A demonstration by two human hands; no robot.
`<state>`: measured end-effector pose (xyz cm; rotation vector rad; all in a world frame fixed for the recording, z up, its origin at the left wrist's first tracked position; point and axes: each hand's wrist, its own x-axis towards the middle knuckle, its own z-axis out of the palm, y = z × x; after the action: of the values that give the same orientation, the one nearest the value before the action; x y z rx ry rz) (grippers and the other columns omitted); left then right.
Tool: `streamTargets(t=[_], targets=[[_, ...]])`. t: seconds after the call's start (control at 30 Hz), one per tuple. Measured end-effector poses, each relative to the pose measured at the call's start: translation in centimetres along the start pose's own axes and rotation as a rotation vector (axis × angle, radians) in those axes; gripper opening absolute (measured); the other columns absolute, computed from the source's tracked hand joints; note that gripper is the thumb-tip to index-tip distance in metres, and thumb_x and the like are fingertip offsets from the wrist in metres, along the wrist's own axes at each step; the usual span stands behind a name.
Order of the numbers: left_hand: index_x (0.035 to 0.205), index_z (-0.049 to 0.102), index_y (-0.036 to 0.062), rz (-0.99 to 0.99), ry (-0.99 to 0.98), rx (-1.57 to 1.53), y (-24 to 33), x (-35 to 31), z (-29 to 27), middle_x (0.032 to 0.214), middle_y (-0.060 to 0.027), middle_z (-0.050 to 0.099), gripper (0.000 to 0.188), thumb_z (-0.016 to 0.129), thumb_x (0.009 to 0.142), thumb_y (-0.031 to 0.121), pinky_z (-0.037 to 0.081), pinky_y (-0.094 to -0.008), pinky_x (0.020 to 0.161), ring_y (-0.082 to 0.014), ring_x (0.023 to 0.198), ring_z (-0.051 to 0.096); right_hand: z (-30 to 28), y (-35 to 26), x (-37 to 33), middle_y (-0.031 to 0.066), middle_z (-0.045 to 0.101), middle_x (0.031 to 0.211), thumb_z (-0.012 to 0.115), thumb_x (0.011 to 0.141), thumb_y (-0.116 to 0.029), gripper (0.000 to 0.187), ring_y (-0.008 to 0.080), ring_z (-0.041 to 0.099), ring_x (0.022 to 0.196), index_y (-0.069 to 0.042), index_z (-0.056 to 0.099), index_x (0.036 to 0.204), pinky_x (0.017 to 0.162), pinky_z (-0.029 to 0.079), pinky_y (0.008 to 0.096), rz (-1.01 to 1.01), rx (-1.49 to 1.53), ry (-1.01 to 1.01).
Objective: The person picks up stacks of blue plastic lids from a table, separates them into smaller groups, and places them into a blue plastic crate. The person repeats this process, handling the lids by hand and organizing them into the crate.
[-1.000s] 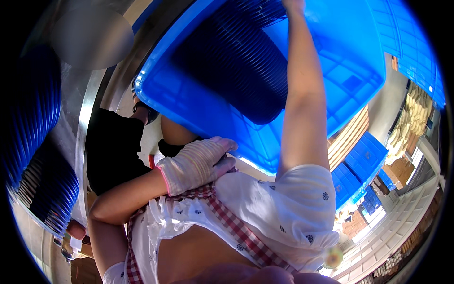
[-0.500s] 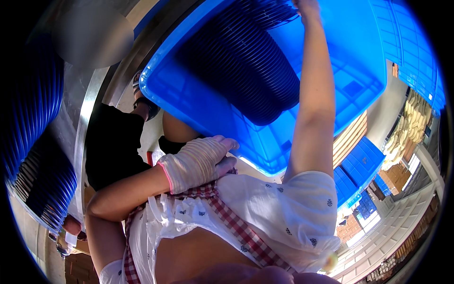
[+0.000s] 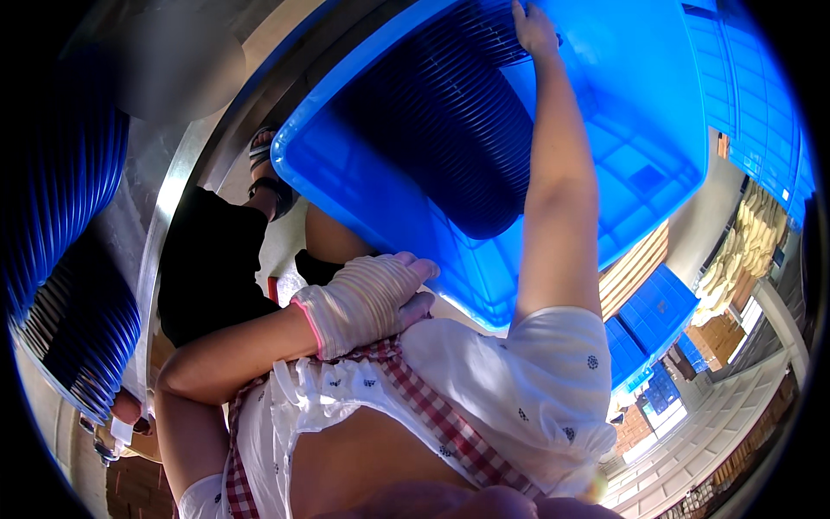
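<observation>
Thin dark round-edged pieces, possibly discs or rings, form a long row [image 3: 467, 130] packed edge to edge inside a tilted blue plastic crate [image 3: 640, 112]. At the far end of this row is my bare right hand [image 3: 538, 35]. One finger is stretched upward beside the pieces' edges, while the other fingers are mostly hidden. My left hand [image 3: 367, 298], in a pale ribbed glove with a pink cuff edge, lies across my front near the crate's close side. Its fingers are loosely bent, the thumb is apart from them, and nothing shows between them.
Similar dark-blue stacks [image 3: 65, 190] stand on a metal surface [image 3: 169, 186] at the left. A person's sandalled foot [image 3: 264, 169] shows below it. More blue crates [image 3: 653, 307] and a heap of cream-coloured pieces [image 3: 735, 251] are at the right.
My right hand has shifted left along the far end of the row. The view has moved slightly. My left hand stays at my front.
</observation>
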<state>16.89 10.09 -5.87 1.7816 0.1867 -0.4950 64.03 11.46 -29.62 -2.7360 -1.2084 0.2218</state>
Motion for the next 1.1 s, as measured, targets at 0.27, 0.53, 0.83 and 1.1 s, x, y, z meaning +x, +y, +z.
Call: streamTargets(t=[0.27,0.53,0.83,1.1], targets=[[0.116,0.058,0.0065,-0.005,0.01,0.033,0.1,-0.1,0.1,0.105,-0.0161,0.063,0.034,0.06,0.091,0.03,0.051,-0.043,0.081,-0.0348,0.095,0.062,-4.0,-1.9,0.1,0.0236,0.054,0.132,0.051,0.089,-0.057,0.064,0.0392,0.052,0.122,-0.012,0.054,0.134,0.104,0.04,0.0455,0.214,0.04,0.073],[0.116,0.057,0.0069,0.014,0.031,0.04,-0.1,-0.1,0.4,0.105,-0.0158,0.063,0.034,0.059,0.092,0.031,0.051,-0.0431,0.082,-0.0352,0.095,0.062,-3.3,1.3,-1.5,0.0171,0.055,0.134,0.058,0.084,-0.052,0.062,0.0333,0.053,0.125,-0.021,0.051,0.138,0.1,0.045,0.046,0.571,0.035,0.03],[0.117,0.057,0.0067,-0.003,-0.011,0.036,0.1,0.0,0.5,0.105,-0.0165,0.063,0.034,0.059,0.091,0.029,0.05,-0.0435,0.082,-0.0359,0.096,0.062,-1.6,3.9,-2.3,0.0132,0.071,0.096,0.063,0.085,-0.045,0.05,0.0199,0.07,0.069,-0.01,0.063,0.12,0.071,0.056,0.0301,0.458,0.262,-0.085],[0.117,0.057,0.0062,-0.002,-0.006,0.036,-0.1,0.3,0.8,0.105,-0.0165,0.063,0.034,0.058,0.091,0.029,0.05,-0.0437,0.083,-0.0362,0.096,0.062,-3.9,0.4,-5.1,0.0152,0.065,0.116,0.063,0.084,-0.052,0.049,0.0287,0.063,0.108,-0.016,0.063,0.117,0.088,0.052,0.0436,0.29,-0.03,0.027]])
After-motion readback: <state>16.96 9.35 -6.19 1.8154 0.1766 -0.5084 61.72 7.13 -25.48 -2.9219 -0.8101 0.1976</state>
